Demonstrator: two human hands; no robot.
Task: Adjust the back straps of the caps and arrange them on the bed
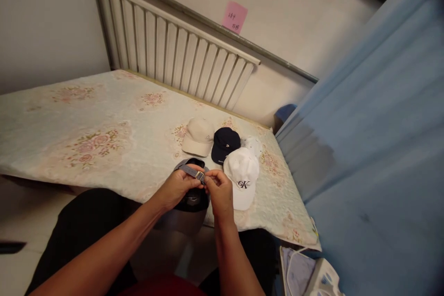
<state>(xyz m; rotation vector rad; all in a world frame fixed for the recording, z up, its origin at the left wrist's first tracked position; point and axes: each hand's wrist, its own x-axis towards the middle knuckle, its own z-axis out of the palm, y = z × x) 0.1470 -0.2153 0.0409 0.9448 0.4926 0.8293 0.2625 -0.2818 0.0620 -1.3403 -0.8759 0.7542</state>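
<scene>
Both my hands hold a grey cap [190,203] over the near edge of the bed, its open back turned up. My left hand [176,186] grips the cap's rear edge and its grey strap. My right hand [219,190] pinches the strap at its small metal buckle [199,175]. Just past my hands lie a white cap [243,175] with a dark logo, a navy cap [225,144] and a beige cap [199,136].
The caps lie on a mattress with a pale floral cover [104,134]. A white radiator [173,51] runs along the wall behind it, below a pink sticky note [235,17]. A blue curtain [374,148] hangs at the right. A white object [324,277] sits at the lower right.
</scene>
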